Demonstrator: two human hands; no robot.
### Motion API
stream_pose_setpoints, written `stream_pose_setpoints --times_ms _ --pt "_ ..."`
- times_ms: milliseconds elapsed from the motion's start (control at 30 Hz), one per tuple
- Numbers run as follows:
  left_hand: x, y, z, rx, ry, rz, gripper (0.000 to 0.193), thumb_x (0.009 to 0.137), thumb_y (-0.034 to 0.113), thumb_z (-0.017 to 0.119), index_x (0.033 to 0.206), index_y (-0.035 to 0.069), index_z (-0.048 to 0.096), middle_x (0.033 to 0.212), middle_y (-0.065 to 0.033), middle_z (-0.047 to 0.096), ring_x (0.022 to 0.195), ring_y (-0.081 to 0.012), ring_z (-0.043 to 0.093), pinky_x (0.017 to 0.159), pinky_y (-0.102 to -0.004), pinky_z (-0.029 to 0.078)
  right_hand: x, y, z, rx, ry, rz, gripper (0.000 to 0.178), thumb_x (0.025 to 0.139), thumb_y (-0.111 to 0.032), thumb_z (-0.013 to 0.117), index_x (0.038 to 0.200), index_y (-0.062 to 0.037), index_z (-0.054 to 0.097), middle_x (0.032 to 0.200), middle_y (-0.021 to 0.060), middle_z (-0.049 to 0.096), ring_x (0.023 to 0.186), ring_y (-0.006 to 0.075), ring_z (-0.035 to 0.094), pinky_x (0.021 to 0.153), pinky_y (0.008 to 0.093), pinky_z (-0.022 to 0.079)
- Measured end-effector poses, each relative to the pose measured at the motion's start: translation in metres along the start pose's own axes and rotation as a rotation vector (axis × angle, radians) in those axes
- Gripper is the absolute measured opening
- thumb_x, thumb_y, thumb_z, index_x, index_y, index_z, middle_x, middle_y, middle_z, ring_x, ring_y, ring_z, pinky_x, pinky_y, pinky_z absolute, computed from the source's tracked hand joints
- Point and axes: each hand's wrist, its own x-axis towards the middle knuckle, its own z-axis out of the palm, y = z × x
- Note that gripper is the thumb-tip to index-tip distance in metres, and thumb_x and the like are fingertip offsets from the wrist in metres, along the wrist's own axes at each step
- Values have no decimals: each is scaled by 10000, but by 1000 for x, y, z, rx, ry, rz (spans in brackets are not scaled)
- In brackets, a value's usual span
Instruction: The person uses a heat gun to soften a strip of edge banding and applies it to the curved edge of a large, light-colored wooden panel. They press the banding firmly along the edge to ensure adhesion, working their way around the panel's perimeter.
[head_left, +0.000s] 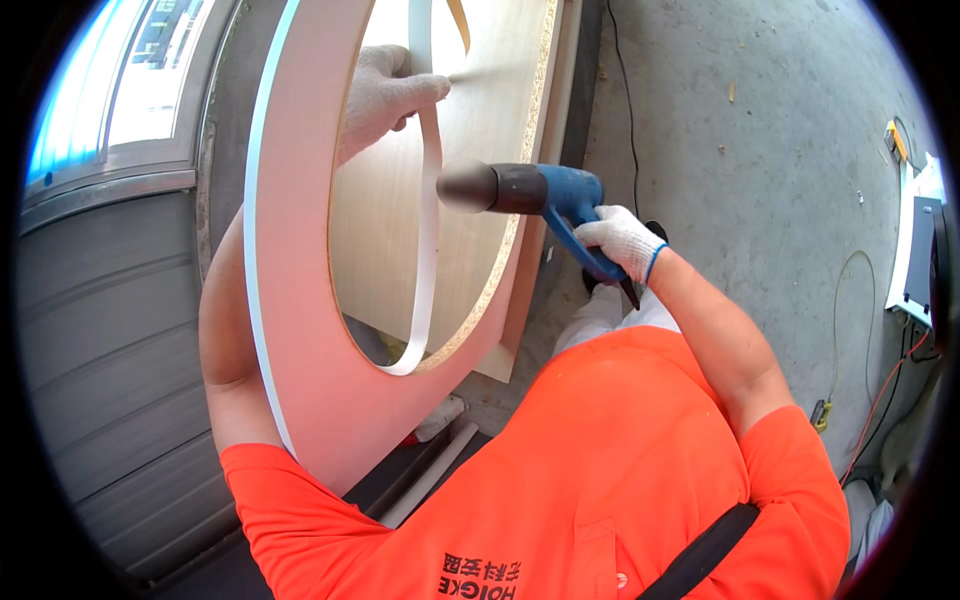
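Observation:
My right hand (pixel 622 242), in a white knit glove with a blue cuff, grips the handle of a blue heat gun (pixel 572 190). Its dark nozzle points left, across the opening of a pale pink board (pixel 300 330) standing in front of me. A long white edge-banding strip (pixel 427 230) runs down through this rounded cut-out and meets its rim at the bottom. My left arm reaches around behind the board. Seen through the cut-out, my gloved left hand (pixel 385 100) is closed, its thumb across the strip near the nozzle. The curled fingers are partly hidden.
Light wood panels (pixel 385 240) stand behind the pink board. On the left are a grey ribbed wall (pixel 110 340) and a window (pixel 150 80). A black cable (pixel 630 110) trails over the concrete floor (pixel 760 170). Equipment (pixel 915 250) with several wires stands at the far right.

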Motion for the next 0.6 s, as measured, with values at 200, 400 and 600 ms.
stream_pose_setpoints --times_ms 200,400,600 --pt "0 -3 0 -9 -6 -6 273 946 281 798 917 14 748 713 -39 643 627 -91 587 581 -240 488 -13 8 9 -75 -55 30 196 794 -181 805 857 -10 733 766 67 701 677 163 651 636 331 514" --pt "2 -4 0 -12 -8 10 275 945 281 801 919 11 749 712 -43 647 617 -93 587 576 -240 488 -23 8 13 -160 -136 53 208 763 -166 828 849 5 746 770 74 709 662 159 646 629 326 514" --pt "2 -5 0 -35 -11 5 280 944 282 801 924 7 751 712 -47 647 617 -98 589 575 -242 489 -33 10 18 -184 -177 68 253 745 -193 845 855 12 744 774 79 711 674 160 651 628 330 519"
